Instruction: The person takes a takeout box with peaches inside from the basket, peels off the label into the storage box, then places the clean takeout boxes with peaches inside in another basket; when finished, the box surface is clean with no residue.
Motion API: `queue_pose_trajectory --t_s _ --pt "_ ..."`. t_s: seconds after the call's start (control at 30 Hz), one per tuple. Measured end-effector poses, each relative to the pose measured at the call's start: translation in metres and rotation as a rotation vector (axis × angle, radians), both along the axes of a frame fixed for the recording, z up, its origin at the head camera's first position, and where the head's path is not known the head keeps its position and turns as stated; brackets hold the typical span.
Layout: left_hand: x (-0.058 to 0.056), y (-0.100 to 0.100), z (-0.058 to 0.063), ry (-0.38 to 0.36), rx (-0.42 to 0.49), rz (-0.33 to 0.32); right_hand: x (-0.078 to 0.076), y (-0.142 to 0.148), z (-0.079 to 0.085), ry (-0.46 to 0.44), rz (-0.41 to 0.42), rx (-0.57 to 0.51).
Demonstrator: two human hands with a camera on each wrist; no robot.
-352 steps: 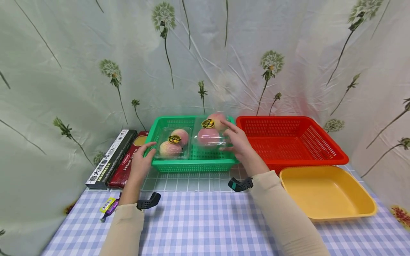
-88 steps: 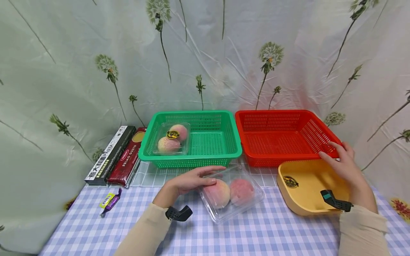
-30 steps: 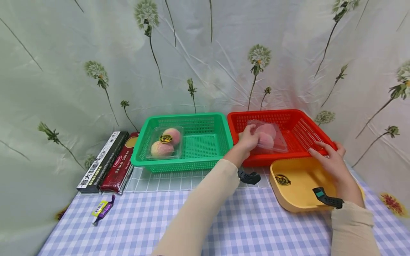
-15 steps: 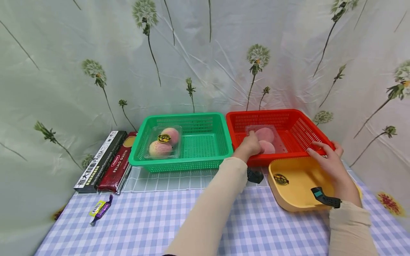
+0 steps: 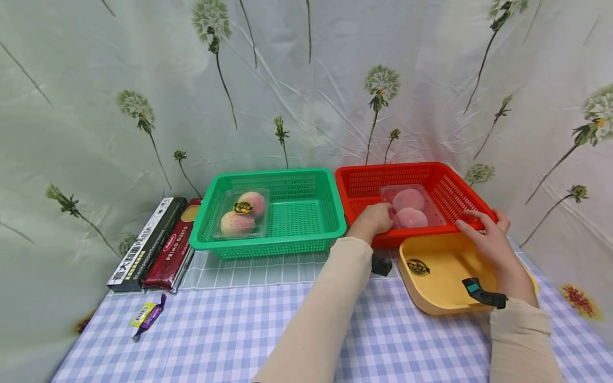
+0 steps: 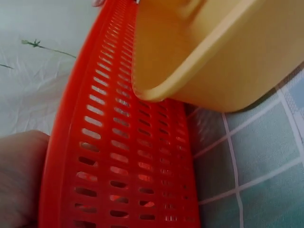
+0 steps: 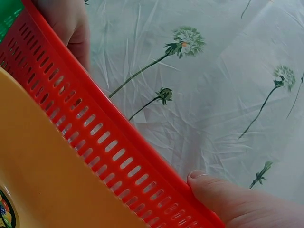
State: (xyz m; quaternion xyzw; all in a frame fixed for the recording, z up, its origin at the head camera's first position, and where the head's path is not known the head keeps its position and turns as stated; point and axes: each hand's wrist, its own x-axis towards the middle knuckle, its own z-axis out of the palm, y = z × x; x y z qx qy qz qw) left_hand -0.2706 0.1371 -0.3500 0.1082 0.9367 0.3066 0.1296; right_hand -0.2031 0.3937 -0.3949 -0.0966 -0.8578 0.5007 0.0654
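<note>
My left hand (image 5: 373, 221) reaches over the front wall of the red basket (image 5: 347, 197), up against the left side of a clear plastic box with two pink peaches (image 5: 409, 199). Its fingertips are hidden, so I cannot tell whether they pinch the box. This box shows no label on top. My right hand (image 5: 495, 244) grips the red basket's front right corner; in the right wrist view its thumb (image 7: 204, 187) presses on the rim. A black and gold label (image 5: 418, 267) lies against the inner left wall of the yellow basin (image 5: 452, 298), below the right hand.
A green basket (image 5: 297, 242) holds another clear box of peaches (image 5: 243, 215), with a black and gold label. A black pasta box (image 5: 146, 244) and a red spaghetti packet (image 5: 173, 247) stand left of it. Small candies (image 5: 150, 316) lie on the checked cloth (image 5: 230, 330).
The now unlabelled peach box went from green basket to table, then into the red one, carried by my left hand. It has slid right there. A label appeared in the basin.
</note>
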Motion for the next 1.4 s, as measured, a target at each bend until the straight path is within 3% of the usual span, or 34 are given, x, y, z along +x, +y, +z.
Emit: queue_pose_trajectory --t_s 0.17,0.27,0.37,0.5,0.6,0.83,1.03,1.23,1.4 --pt "-0.002 -0.002 -0.004 -0.001 0.015 -0.033 -0.001 -0.004 -0.001 -0.006 -0.004 0.002" --pt "-0.005 -0.001 -0.006 0.057 0.003 -0.049 -0.002 -0.004 -0.001 -0.010 -0.005 0.005" --pt "-0.004 0.000 -0.008 0.192 -0.024 -0.098 -0.002 -0.004 -0.002 -0.008 -0.006 0.011" --pt "0.006 -0.007 -0.013 0.438 -0.024 -0.169 -0.002 -0.003 -0.002 -0.013 -0.004 0.020" --pt "0.017 -0.019 -0.018 0.541 0.021 -0.195 -0.001 -0.002 0.000 -0.017 0.000 0.025" --pt "0.038 -0.050 -0.029 0.553 0.146 -0.284 0.000 0.000 0.002 -0.014 0.004 0.026" --pt "0.058 -0.071 -0.031 0.545 0.303 -0.379 0.002 0.000 0.000 -0.009 -0.003 0.017" --pt "0.076 -0.093 -0.030 0.616 0.502 -0.366 0.002 -0.001 0.000 -0.004 -0.006 0.011" --pt "0.084 -0.115 -0.028 0.690 0.668 -0.354 0.001 -0.001 0.000 -0.004 -0.005 0.018"
